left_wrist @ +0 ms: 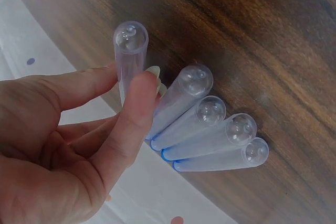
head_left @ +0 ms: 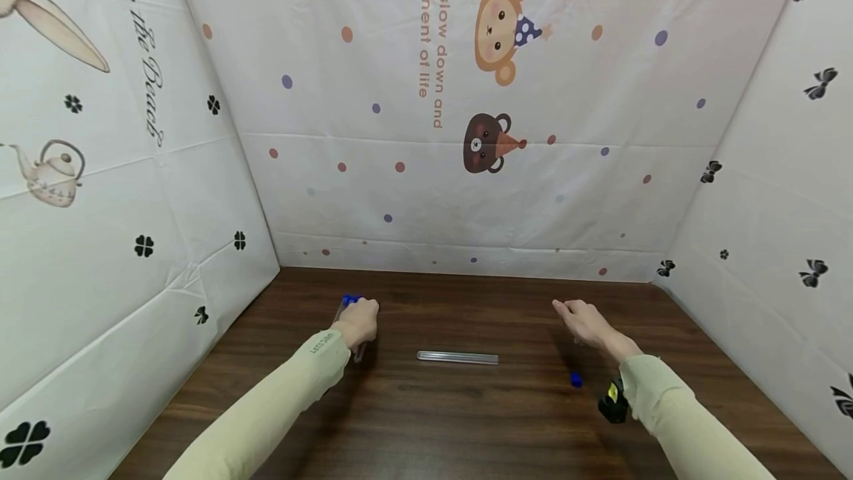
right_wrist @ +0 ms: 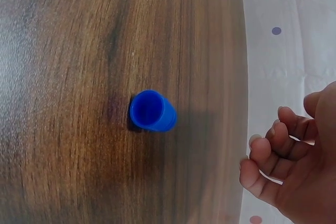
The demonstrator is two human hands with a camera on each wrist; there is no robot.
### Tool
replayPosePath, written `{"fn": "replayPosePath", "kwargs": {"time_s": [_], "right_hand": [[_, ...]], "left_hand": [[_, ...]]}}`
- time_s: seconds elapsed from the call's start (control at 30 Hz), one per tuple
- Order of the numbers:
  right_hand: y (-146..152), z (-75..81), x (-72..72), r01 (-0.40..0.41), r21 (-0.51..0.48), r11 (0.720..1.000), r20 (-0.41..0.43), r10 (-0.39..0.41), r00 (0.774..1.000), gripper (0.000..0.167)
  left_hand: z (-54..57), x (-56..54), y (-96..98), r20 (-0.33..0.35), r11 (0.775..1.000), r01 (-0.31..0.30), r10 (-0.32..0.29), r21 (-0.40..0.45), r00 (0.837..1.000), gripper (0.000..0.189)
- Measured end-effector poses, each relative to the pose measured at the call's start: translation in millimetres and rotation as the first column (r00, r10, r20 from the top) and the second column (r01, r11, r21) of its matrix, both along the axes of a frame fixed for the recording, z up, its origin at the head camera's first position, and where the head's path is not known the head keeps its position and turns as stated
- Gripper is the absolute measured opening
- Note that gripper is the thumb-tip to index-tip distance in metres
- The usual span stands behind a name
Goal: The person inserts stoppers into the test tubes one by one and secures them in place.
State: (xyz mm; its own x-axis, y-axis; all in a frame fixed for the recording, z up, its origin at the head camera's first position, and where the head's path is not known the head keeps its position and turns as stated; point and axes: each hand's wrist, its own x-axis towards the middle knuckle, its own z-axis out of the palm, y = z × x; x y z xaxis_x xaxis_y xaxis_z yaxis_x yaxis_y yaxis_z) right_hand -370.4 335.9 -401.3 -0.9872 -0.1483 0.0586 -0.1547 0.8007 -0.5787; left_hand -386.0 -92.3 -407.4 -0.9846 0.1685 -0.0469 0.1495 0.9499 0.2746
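In the left wrist view my left hand [left_wrist: 68, 145] pinches a clear plastic test tube [left_wrist: 130, 51] between thumb and fingers, its rounded end towards the camera. Beside it several similar tubes [left_wrist: 210, 135] lie next to one another, with blue at their far ends. The head view shows the left hand [head_left: 360, 319] at the table's back left, by blue caps [head_left: 351, 299]. My right hand [head_left: 586, 323] hovers at the right, fingers loosely bent and holding nothing. Nearest to it is a loose blue cap [right_wrist: 152, 111], its hollow opening facing the right wrist camera.
A single clear tube [head_left: 457, 358] lies crosswise on the brown wood-grain table [head_left: 426, 421], between the hands. Close to the right cuff is a black object with a yellow patch [head_left: 613, 400]. White printed sheets [head_left: 400, 198] stand along the back and both sides.
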Motion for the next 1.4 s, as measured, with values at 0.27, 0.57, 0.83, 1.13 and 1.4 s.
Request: {"fn": "replayPosePath", "kwargs": {"time_s": [0.27,0.57,0.83,1.13,1.4], "right_hand": [[1,-2.0,-0.4,-0.003,0.0,1.0,0.026,0.003,1.0,0.043],[1,-3.3,0.9,0.012,0.032,0.999,0.027,-0.013,1.0,0.042],[-2,-2.6,2.2,0.005,0.028,1.0,0.064,-0.006,0.998,0.042],[-4,-2.1,2.5,0.004,0.022,1.0,0.075,-0.006,0.997,0.04],[-4,-2.7,2.6,-0.015,0.031,0.999,0.087,0.012,0.996,0.041]], "left_hand": [[-0.9,0.7,0.4,0.004,1.0,-0.016,0.016,-0.012,1.0,0.02],[-0.8,1.6,0.4,-0.082,0.998,0.026,-0.03,-0.056,0.996,0.013],[-3.7,2.7,11.1,-0.265,0.979,0.069,-0.119,-0.19,0.957,0.011],[0.8,9.4,33.2,-0.302,0.921,0.36,-0.39,-0.151,0.87,0.027],[-1.8,20.1,56.8,-0.113,0.845,0.507,-0.527,-0.169,0.842,0.062]]}}
